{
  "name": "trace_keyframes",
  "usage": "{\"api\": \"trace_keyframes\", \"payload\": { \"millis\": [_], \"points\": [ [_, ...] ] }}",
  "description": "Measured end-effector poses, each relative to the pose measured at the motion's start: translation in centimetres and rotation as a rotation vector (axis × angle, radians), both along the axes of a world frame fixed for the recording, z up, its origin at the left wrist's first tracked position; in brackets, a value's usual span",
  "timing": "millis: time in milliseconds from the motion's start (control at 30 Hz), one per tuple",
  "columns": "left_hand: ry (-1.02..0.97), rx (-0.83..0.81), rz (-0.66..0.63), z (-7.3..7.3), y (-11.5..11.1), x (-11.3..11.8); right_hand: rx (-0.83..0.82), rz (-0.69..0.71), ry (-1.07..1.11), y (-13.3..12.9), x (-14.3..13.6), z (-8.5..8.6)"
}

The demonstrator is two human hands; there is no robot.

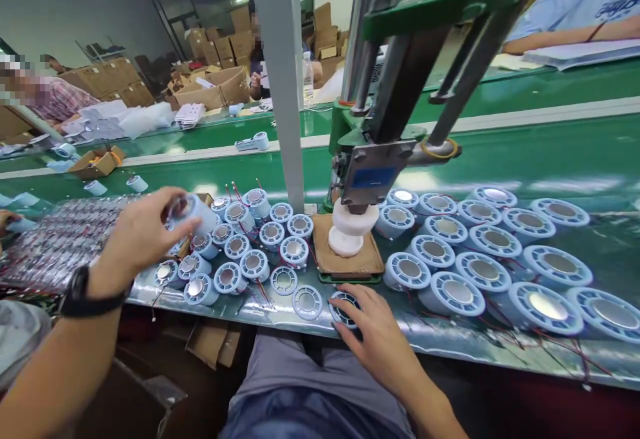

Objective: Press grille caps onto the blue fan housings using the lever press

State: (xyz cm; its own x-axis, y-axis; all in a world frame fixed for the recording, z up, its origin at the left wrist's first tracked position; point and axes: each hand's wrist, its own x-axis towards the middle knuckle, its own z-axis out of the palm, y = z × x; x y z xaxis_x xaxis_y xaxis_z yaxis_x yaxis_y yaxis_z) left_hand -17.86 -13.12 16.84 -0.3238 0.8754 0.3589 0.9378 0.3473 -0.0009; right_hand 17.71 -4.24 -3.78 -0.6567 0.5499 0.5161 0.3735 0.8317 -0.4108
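My left hand (pixel 143 232) is raised over the left group of parts and grips a pale blue round speaker housing (pixel 193 211). Under it lie several similar housings with metal discs and red wires (pixel 253 262). My right hand (pixel 377 332) rests at the table's near edge, fingers curled over a round grille cap (pixel 343 307). Two loose grille caps (pixel 307 302) lie just left of it. Straight ahead, a green press (pixel 380 159) stands with a white round block (pixel 350 229) under its head on a brown pad.
Several larger pale blue housings (pixel 483 269) fill the table to the right of the press. A pile of bagged parts (pixel 60 239) lies far left. A grey post (pixel 283 79) rises behind the parts. Other people sit at green benches beyond, with cardboard boxes (pixel 210 89).
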Motion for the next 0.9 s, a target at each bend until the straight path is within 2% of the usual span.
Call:
{"api": "trace_keyframes", "payload": {
  "millis": [100, 167, 267, 367, 533, 667, 800, 900],
  "points": [
    [-0.234, -0.105, -0.206, -3.9, -4.6, 5.8, 0.050, 0.017, -0.051, -0.2, 0.4, -0.5],
    [-0.336, -0.151, -0.327, -7.2, -5.6, 10.0, 0.041, 0.023, -0.079, -0.1, 0.7, -0.8],
    [-0.420, -0.147, -0.434, -11.4, -4.4, 15.7, -0.016, 0.010, -0.079, 0.1, 1.2, -0.9],
    [-0.430, -0.097, -0.404, -13.9, -2.0, 19.4, -0.097, -0.030, -0.007, 0.0, 2.4, -0.1],
    [-0.397, -0.053, -0.314, -15.9, 0.8, 21.7, -0.211, -0.066, 0.172, -2.4, 4.3, 1.7],
    [-0.424, -0.035, -0.303, -16.5, 0.9, 22.2, -0.121, -0.050, 0.168, -4.3, 2.6, 0.6],
    [-0.525, -0.046, -0.388, -15.9, -0.3, 21.1, -0.063, -0.164, 0.293, -4.3, 0.1, -0.9],
    [-0.502, 0.005, -0.450, -15.5, -1.0, 18.9, -0.103, -0.169, 0.359, -3.9, -0.1, -0.8]
  ]
}}
